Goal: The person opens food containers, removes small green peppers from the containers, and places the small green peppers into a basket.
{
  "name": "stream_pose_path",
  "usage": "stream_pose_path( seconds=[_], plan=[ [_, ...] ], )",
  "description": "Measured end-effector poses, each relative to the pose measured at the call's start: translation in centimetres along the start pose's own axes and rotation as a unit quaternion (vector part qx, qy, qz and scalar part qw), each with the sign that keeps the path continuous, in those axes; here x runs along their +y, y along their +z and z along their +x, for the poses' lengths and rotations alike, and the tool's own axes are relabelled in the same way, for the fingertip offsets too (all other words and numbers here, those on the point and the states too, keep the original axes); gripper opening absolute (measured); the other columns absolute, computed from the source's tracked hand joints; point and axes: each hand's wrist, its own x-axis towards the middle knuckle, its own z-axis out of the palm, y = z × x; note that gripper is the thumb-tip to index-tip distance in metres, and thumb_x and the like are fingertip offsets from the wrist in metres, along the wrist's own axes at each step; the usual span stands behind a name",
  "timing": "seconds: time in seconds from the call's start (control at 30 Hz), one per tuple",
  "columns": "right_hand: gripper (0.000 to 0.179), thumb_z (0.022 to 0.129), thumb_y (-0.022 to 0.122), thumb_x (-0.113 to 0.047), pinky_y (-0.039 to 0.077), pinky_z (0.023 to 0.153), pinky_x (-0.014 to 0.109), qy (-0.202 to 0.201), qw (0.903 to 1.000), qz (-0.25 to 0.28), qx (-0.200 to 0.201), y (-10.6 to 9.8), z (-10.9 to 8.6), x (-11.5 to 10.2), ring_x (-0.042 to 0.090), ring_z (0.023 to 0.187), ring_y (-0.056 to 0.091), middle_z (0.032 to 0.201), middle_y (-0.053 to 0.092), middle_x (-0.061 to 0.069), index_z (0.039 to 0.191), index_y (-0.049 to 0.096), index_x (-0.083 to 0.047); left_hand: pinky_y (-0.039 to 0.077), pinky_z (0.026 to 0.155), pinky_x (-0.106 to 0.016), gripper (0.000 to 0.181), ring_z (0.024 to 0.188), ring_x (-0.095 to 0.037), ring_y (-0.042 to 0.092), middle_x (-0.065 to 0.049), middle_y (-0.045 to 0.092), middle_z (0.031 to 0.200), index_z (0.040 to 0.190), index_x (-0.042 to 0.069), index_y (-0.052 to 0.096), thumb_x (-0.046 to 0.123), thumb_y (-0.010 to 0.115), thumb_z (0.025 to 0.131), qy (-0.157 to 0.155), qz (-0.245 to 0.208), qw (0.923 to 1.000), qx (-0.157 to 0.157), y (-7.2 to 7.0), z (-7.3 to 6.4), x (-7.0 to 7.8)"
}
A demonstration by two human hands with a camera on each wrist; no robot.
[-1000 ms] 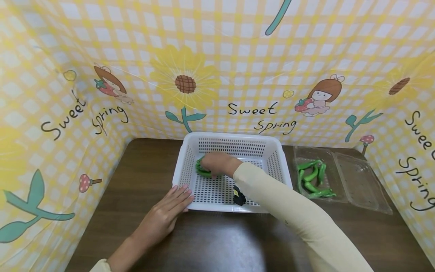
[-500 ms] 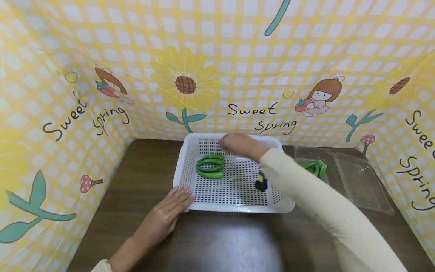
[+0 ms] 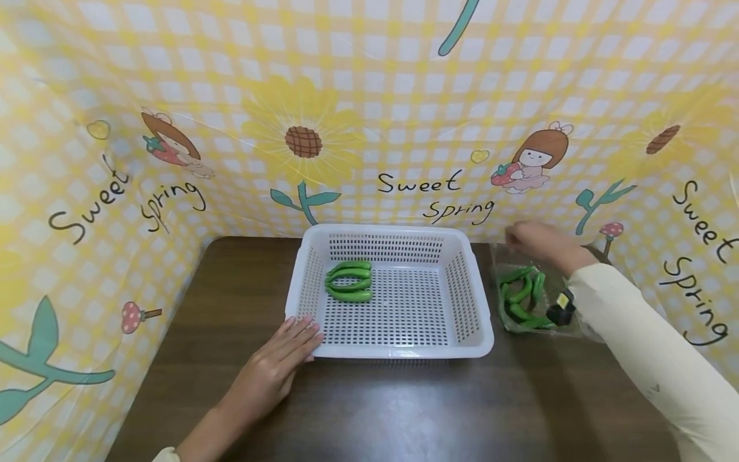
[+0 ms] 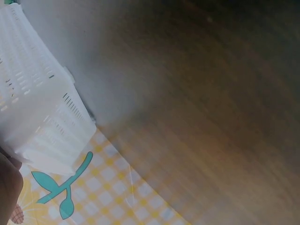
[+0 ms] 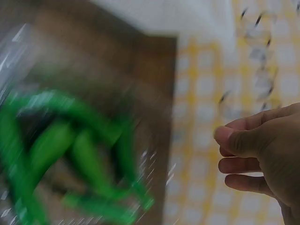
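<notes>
Several green chili peppers [image 3: 352, 295] lie side by side at the left of a white slotted plastic basket [image 3: 398, 351]. On the basket's front left corner rests my left hand [image 3: 274, 369], fingers extended over the rim. Only a dark edge of that hand [image 4: 8, 187] shows in the left wrist view, beside the basket wall [image 4: 65, 140]. My right hand [image 3: 539, 240] hovers over a clear plastic container [image 3: 501, 256] holding more green peppers [image 3: 521, 292]. In the right wrist view the right hand [image 5: 267, 150] has loosely bent fingers and nothing in them; the peppers [image 5: 51, 145] look blurred.
The container's lid side is mostly covered by the right forearm [image 3: 629, 321]. A black wrist device [image 3: 560, 307] hangs under that wrist. Yellow checked cloth [image 3: 369, 128] encloses the brown table [image 3: 369, 410] at the back and sides.
My right hand has let go of a pepper in the basket, lifted, and moved right to above the clear container. My left hand stays on the basket corner. The head view has shifted slightly.
</notes>
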Motion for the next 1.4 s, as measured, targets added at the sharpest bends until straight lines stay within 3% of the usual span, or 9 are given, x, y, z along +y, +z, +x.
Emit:
stream_pose_path(
  seconds=[0.13,0.27,0.4,0.53,0.73,0.9,1.13,1.23,1.4],
  plan=[
    [0.021,0.099,0.059,0.0,0.04,0.057,0.032,0.009,0.9996,0.008,-0.026,2.4,-2.3,2.4,0.016,0.069,0.051,0.079,0.058,0.002,0.08,0.061,-0.009,0.042,0.124,-0.041,0.037,0.124,-0.034,0.067,-0.017,0.069,0.132,0.126,-0.001,0.071,0.02,0.045,0.111,0.002,0.002,1.0,0.003,-0.1,-0.1,-0.1],
    [0.005,0.092,0.073,0.0,0.056,0.062,0.038,0.007,0.9997,0.005,-0.025,4.4,-3.5,3.2,0.025,0.082,0.066,0.094,0.066,0.01,0.093,0.07,-0.003,0.041,0.125,-0.041,0.037,0.128,-0.031,0.065,-0.017,0.069,0.132,0.126,-0.001,0.071,0.02,0.045,0.11,0.003,0.004,1.0,0.006,-0.2,-0.2,0.0],
    [0.029,0.08,0.085,0.0,0.064,0.074,0.048,-0.024,0.9991,-0.035,0.004,5.8,-3.6,3.1,0.033,0.096,0.069,0.108,0.068,0.016,0.107,0.073,-0.001,0.041,0.125,-0.041,0.036,0.133,-0.028,0.062,-0.017,0.069,0.131,0.124,-0.002,0.071,0.02,0.046,0.11,0.004,0.001,0.9999,0.014,-0.1,-0.3,0.0],
    [0.031,0.077,0.087,-0.002,0.064,0.074,0.048,-0.038,0.9976,-0.057,0.004,6.9,-3.3,2.5,0.032,0.096,0.069,0.108,0.069,0.014,0.105,0.074,-0.004,0.041,0.124,-0.04,0.036,0.135,-0.025,0.06,-0.017,0.07,0.13,0.124,-0.002,0.072,0.019,0.046,0.11,0.008,-0.005,0.9998,0.018,0.1,-0.3,0.1],
    [0.024,0.082,0.082,0.002,0.064,0.075,0.048,-0.035,0.9972,-0.063,-0.019,8.1,-3.0,2.0,0.031,0.093,0.07,0.103,0.071,0.012,0.103,0.073,-0.007,0.043,0.124,-0.04,0.036,0.133,-0.027,0.062,-0.017,0.069,0.132,0.124,-0.002,0.072,0.019,0.046,0.11,0.01,-0.007,0.9997,0.021,0.3,-0.1,0.2],
    [0.023,0.086,0.075,0.006,0.063,0.074,0.05,-0.026,0.9978,-0.058,-0.021,8.4,-3.1,2.0,0.032,0.091,0.071,0.103,0.072,0.013,0.105,0.074,-0.006,0.043,0.124,-0.041,0.035,0.131,-0.028,0.063,-0.016,0.069,0.133,0.125,-0.002,0.071,0.019,0.047,0.11,0.009,-0.006,0.9998,0.018,0.3,0.1,0.2],
    [0.022,0.088,0.077,-0.001,0.063,0.077,0.049,-0.005,0.9993,-0.035,-0.009,7.8,-2.7,2.6,0.029,0.093,0.071,0.104,0.072,0.011,0.109,0.072,-0.004,0.042,0.124,-0.04,0.037,0.126,-0.032,0.067,-0.016,0.07,0.132,0.126,-0.001,0.071,0.02,0.045,0.111,0.007,-0.002,0.9999,0.008,0.0,0.0,0.2],
    [0.025,0.09,0.075,0.0,0.063,0.077,0.049,0.012,0.9998,0.014,0.006,7.1,-2.6,2.6,0.03,0.096,0.071,0.105,0.072,0.012,0.113,0.068,-0.002,0.042,0.124,-0.041,0.037,0.123,-0.034,0.068,-0.016,0.07,0.132,0.127,-0.001,0.071,0.02,0.045,0.111,0.003,0.0,1.0,0.001,-0.2,0.0,0.2],
    [0.02,0.092,0.072,0.002,0.06,0.069,0.042,0.023,0.9947,0.093,0.036,5.2,-2.3,2.6,0.026,0.086,0.068,0.096,0.07,0.013,0.109,0.064,0.001,0.042,0.124,-0.041,0.037,0.122,-0.035,0.068,-0.015,0.069,0.134,0.127,0.0,0.07,0.021,0.044,0.111,-0.005,0.0,0.9999,-0.009,-0.4,0.0,0.2]
  ],
)
